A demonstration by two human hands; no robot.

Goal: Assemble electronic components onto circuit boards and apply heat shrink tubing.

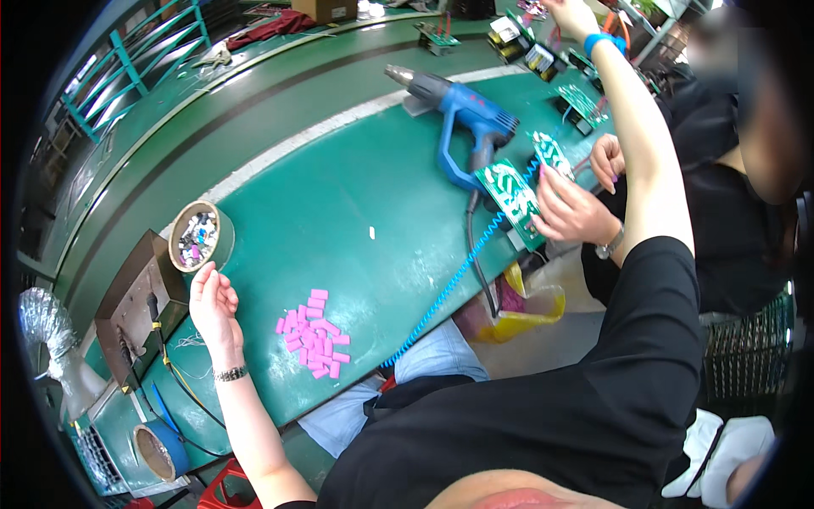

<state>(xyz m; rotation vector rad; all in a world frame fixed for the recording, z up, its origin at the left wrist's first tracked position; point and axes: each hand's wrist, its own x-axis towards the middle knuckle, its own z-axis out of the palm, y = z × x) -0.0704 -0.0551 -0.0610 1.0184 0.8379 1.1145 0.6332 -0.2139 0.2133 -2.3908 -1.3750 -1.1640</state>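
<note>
Left hand (214,307): palm up on the green bench (339,220), fingers loosely curled, grasping nothing visible; just below the small round tub (202,236).
Right hand (570,15): stretched far across the bench at the top edge, blue wristband (604,41) below it; released or clenched cannot be told, fingers cut off by the rim.
Round tub: one, brown-walled, filled with small mixed parts; near the bench's left end, fingertips almost at its rim.
Pink blocks (312,332): one loose pile, roughly two dozen, too crowded for an exact count; just right of the left wrist, apart from the tub.
Doing it well: probably best to tip the tub toward the palm and pick parts singly, keeping the wrist off the pink pile.
Heat gun (462,110): one, blue, lying mid-bench, coiled blue cord (449,284) trailing off the near edge.
Circuit boards (509,191): two green ones under a co-worker's hands (572,212); several more further up.
</note>
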